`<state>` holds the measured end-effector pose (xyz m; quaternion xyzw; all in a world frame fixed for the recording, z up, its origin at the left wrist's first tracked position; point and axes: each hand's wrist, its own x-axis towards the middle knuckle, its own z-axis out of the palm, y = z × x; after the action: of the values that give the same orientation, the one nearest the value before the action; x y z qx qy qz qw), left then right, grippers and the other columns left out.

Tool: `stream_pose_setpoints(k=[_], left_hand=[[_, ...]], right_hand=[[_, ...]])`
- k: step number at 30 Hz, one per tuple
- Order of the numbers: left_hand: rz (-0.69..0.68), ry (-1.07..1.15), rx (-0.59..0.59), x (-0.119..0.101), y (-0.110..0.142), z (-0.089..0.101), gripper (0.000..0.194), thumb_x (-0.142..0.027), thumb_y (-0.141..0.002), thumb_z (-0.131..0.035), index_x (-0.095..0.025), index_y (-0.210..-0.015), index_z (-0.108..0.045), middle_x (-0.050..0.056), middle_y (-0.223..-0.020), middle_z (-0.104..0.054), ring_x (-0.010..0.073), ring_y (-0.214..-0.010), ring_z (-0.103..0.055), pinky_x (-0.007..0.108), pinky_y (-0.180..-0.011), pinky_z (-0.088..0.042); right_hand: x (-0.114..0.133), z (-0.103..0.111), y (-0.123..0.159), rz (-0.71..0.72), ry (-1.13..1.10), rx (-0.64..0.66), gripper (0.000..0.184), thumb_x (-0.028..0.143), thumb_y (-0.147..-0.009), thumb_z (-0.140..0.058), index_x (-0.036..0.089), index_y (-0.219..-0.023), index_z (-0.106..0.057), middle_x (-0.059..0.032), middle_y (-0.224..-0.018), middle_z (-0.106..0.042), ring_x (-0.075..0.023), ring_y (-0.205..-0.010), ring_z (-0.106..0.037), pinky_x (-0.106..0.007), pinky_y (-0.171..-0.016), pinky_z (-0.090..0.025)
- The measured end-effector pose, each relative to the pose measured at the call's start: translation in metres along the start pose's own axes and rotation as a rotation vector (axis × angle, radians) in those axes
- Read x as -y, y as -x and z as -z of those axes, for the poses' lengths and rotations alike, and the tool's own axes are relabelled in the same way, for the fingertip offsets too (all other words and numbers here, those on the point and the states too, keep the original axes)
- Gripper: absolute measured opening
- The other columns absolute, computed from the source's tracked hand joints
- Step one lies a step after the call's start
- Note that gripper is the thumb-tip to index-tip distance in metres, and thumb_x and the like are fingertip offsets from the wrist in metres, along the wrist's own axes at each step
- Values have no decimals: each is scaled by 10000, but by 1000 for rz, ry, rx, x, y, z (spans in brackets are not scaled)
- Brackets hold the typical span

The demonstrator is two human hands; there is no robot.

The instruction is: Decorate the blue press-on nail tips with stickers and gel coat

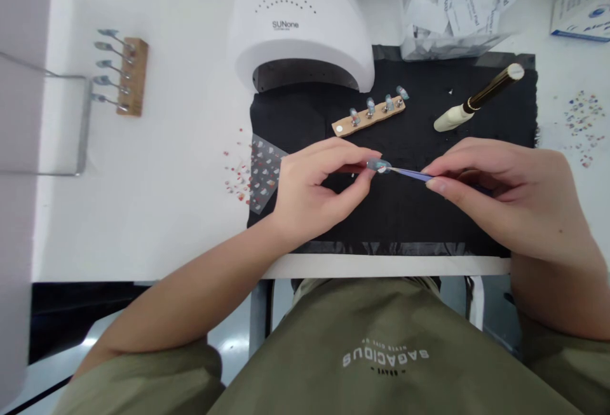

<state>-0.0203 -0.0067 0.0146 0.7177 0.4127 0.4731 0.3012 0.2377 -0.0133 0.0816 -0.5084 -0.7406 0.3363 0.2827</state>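
My left hand (pixel 324 186) pinches a bluish-grey artificial nail (pixel 379 165) between thumb and fingers, over the black cloth (pixel 305 116). In my right hand (pixel 505 192) is a pair of purple tweezers (pixel 410 174), their thin tips touching the nail's surface at a small whitish spot. Just beyond my hands lies a wooden nail stand (pixel 369 117) bearing several decorated nails on metal posts. A patterned sticker sheet (pixel 265 173) sits by my left wrist, partly hidden by it.
A white nail lamp (pixel 302 27) stands at the back. Right of it are a clear box (pixel 410 49) of alcohol pads and a cream bottle (pixel 450 118) with a dark cap. Another nail stand (pixel 136 78) is at left. Loose sticker bits (pixel 238 176) and coloured pieces (pixel 584 119) lie on the table.
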Motion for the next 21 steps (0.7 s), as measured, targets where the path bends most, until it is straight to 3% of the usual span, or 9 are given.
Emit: stream_pose_setpoints(k=[11,21], left_hand=[[-23,-8,2,-1,0,0,188,-160,-987,-776,-275,-1065,-903,26,-1029,-903,169,-838,-831,276,-753,-730],[-23,-37,7,-1,0,0,179,-185,-996,-762,-272,-1065,-901,23,-1019,-901,167,-823,-827,274,-754,-730]], right_hand=[[-1,0,0,20,35,4,96,206,-973,-791,276,-947,-851,11,-896,-836,-132,-726,-686,-313,-608,-482],[-2,0,1,23,50,14,150,210,-989,-785,344,-967,-850,4,-937,-843,-197,-759,-718,-370,-621,-497]])
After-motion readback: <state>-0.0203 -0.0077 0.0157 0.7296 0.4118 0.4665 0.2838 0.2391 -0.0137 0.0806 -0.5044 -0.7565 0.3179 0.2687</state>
